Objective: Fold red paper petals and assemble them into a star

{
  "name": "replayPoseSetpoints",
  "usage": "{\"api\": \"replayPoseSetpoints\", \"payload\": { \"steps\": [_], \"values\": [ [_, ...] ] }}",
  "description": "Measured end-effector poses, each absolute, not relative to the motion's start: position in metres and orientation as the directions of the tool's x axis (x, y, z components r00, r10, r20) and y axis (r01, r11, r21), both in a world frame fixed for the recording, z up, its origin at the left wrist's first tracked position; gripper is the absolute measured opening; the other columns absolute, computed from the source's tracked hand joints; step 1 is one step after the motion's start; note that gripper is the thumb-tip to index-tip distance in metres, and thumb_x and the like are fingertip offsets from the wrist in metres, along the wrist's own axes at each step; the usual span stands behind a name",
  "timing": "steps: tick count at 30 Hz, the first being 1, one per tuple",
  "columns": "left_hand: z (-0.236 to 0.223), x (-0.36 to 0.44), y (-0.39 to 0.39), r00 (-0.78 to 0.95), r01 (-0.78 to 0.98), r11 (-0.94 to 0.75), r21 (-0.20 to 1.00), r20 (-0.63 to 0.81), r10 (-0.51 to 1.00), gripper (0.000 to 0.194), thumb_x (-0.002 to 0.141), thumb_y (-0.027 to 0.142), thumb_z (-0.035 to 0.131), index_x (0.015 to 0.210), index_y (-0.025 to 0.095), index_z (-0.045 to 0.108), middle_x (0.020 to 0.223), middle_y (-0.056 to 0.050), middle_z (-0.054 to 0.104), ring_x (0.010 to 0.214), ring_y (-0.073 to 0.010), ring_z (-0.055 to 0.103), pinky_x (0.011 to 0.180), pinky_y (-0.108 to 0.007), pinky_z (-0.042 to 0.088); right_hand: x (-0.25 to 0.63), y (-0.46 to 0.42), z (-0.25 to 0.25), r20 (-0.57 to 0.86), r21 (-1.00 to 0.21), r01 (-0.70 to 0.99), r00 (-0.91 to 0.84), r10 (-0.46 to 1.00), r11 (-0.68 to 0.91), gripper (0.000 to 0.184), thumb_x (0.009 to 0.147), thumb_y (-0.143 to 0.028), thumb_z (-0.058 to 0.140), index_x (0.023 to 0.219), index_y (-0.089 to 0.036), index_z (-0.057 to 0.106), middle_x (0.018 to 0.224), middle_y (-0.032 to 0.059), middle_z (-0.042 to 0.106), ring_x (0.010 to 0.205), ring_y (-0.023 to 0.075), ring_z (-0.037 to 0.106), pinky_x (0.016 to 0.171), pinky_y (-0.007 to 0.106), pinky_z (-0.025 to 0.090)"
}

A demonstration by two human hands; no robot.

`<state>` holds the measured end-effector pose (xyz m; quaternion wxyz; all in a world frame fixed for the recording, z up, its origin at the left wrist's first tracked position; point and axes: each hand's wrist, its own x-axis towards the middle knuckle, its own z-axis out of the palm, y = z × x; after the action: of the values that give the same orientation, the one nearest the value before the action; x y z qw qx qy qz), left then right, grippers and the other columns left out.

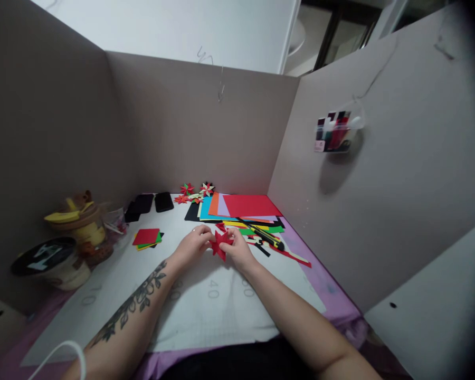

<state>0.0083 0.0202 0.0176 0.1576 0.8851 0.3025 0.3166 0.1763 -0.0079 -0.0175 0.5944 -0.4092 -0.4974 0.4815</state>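
Note:
A red folded-paper star [220, 248] is held above the white mat [198, 322], between my two hands. My left hand [196, 244] pinches its left side, with fingers bent and tips close together. On the right side, my right hand [237, 250] grips the star with the thumb lying across its face. Just behind the star sits a small red paper piece [220, 227]. Paper strips and a black-and-yellow utility knife [267, 236] lie to the right of my right hand.
Coloured paper sheets [249, 206] are stacked at the back, beside several finished paper stars [187, 189]. Small paper squares [147, 237] lie left. Tubs [55, 264] stand along the left wall. A clear container [334, 132] hangs on the right wall.

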Motion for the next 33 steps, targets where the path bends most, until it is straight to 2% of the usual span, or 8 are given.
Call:
{"api": "replayPoseSetpoints", "payload": {
  "steps": [4,11,14,17,24,29,33],
  "values": [
    [0.017,0.009,0.020,0.616,0.459,-0.758,0.463,0.449,0.647,0.019,0.075,0.013,0.046,0.081,0.021,0.061,0.095,-0.005,0.053,0.093,-0.0207,0.048,0.083,-0.034,0.040,0.176,-0.008,-0.018,0.185,-0.970,-0.156,0.030,0.982,0.187,0.028,0.060,-0.020,0.058,0.082,-0.022,0.039,0.065,-0.0065,0.057,0.052,0.0113,0.053,0.049,0.022,0.043],
    [0.017,0.011,0.021,0.586,0.292,-0.745,0.600,0.503,0.635,0.010,0.075,0.011,0.047,0.073,0.019,0.053,0.086,-0.004,0.053,0.082,-0.0168,0.050,0.077,-0.029,0.042,0.175,-0.008,-0.019,0.200,-0.965,-0.160,0.046,0.979,0.205,0.028,0.060,-0.019,0.058,0.081,-0.022,0.039,0.064,-0.0068,0.056,0.052,0.0109,0.054,0.050,0.021,0.043],
    [0.011,0.014,0.022,0.514,0.330,-0.670,0.665,0.468,0.718,0.009,0.076,0.012,0.045,0.073,0.019,0.050,0.076,-0.001,0.052,0.070,-0.0141,0.048,0.067,-0.026,0.041,0.174,-0.009,-0.020,0.200,-0.969,-0.139,0.032,0.979,0.203,0.028,0.061,-0.018,0.057,0.083,-0.022,0.039,0.063,-0.0076,0.055,0.050,0.0107,0.053,0.048,0.021,0.043],
    [0.007,0.017,0.022,0.436,0.385,-0.579,0.719,0.411,0.800,0.003,0.076,0.017,0.046,0.075,0.019,0.048,0.074,0.001,0.052,0.067,-0.0130,0.047,0.062,-0.025,0.040,0.173,-0.009,-0.022,0.214,-0.971,-0.098,0.031,0.976,0.216,0.028,0.062,-0.018,0.057,0.083,-0.022,0.039,0.063,-0.0079,0.054,0.050,0.0106,0.053,0.048,0.021,0.042],
    [0.004,0.020,0.022,0.342,0.235,-0.449,0.862,0.359,0.869,0.007,0.070,0.021,0.054,0.075,0.018,0.049,0.070,0.002,0.052,0.063,-0.0112,0.050,0.058,-0.022,0.041,0.174,-0.008,-0.024,0.226,-0.969,-0.086,0.047,0.973,0.230,0.029,0.064,-0.019,0.058,0.087,-0.023,0.040,0.065,-0.0072,0.055,0.051,0.0106,0.053,0.049,0.021,0.042],
    [0.006,0.024,0.020,0.285,0.172,-0.399,0.901,0.342,0.896,0.007,0.070,0.020,0.055,0.074,0.017,0.050,0.068,0.003,0.053,0.061,-0.0105,0.051,0.058,-0.021,0.041,0.172,-0.008,-0.026,0.240,-0.969,-0.046,0.081,0.967,0.244,0.035,0.064,-0.021,0.062,0.093,-0.022,0.042,0.073,-0.0039,0.060,0.059,0.0129,0.057,0.053,0.022,0.044],
    [0.008,0.025,0.016,0.281,0.230,-0.438,0.869,0.371,0.885,0.005,0.073,0.020,0.053,0.076,0.017,0.056,0.074,0.000,0.058,0.068,-0.0127,0.055,0.063,-0.023,0.044,0.170,-0.007,-0.026,0.240,-0.968,-0.044,0.139,0.961,0.248,0.032,0.065,-0.020,0.060,0.092,-0.021,0.044,0.076,-0.0023,0.061,0.063,0.0143,0.058,0.057,0.024,0.045]
  ]
}}
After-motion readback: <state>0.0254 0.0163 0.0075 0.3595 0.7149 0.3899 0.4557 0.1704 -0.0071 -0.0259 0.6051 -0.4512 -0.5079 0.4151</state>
